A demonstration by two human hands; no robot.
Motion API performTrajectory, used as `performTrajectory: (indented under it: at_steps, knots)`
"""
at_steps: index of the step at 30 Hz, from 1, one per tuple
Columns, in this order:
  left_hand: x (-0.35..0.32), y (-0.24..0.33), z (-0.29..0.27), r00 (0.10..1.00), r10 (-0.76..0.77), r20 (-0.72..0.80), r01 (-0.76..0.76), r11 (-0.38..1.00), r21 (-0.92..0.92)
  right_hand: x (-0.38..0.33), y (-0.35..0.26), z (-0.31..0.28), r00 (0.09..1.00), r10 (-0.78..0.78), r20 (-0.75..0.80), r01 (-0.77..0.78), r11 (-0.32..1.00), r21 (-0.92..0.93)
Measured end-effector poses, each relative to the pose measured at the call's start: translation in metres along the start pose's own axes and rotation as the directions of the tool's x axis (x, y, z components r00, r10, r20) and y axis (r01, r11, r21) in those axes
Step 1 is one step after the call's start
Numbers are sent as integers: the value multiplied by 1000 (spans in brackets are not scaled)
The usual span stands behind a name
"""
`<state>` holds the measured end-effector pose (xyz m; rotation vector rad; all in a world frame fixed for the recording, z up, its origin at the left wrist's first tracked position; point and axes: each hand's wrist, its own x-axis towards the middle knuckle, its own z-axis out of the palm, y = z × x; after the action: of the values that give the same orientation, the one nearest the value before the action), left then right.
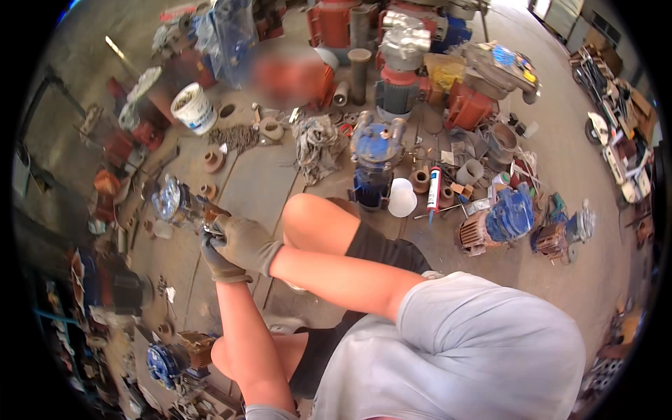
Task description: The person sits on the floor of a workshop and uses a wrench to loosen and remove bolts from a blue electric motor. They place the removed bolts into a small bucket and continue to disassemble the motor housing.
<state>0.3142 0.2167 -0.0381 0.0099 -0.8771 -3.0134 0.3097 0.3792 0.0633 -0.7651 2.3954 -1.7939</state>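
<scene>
Both my hands are gloved and close together, left of my knee. My right hand, in a tan glove, is closed, its fingers at the near end of a small motor-like unit with a blue and silver head. Just below it, my left hand, in a darker glove, is curled closed too and partly hidden by the right. What the fingers grip is too small and covered to make out; a bit of metal shows at the fingertips.
A blue pump, a white tub and a sealant tube stand right of my knee. Blue-headed motors lie at right and lower left. Rags, a white bucket and red machines are farther off.
</scene>
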Motion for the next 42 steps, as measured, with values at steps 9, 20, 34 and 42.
performTrajectory:
  at_steps: [9,20,34,42]
  knots:
    - [-10,-22,69,989,-131,-71,133,991,22,-142,-62,-223,962,-265,70,272,956,-107]
    - [50,-58,76,870,-38,-491,176,955,238,-387,190,-331,608,661,-439,-792,542,-280]
    - [-119,23,42,952,-41,-303,89,986,143,-271,462,-198,403,900,168,-819,436,-372]
    - [-223,38,66,932,181,-313,-134,977,166,-267,548,-165,535,826,177,-437,450,-779]
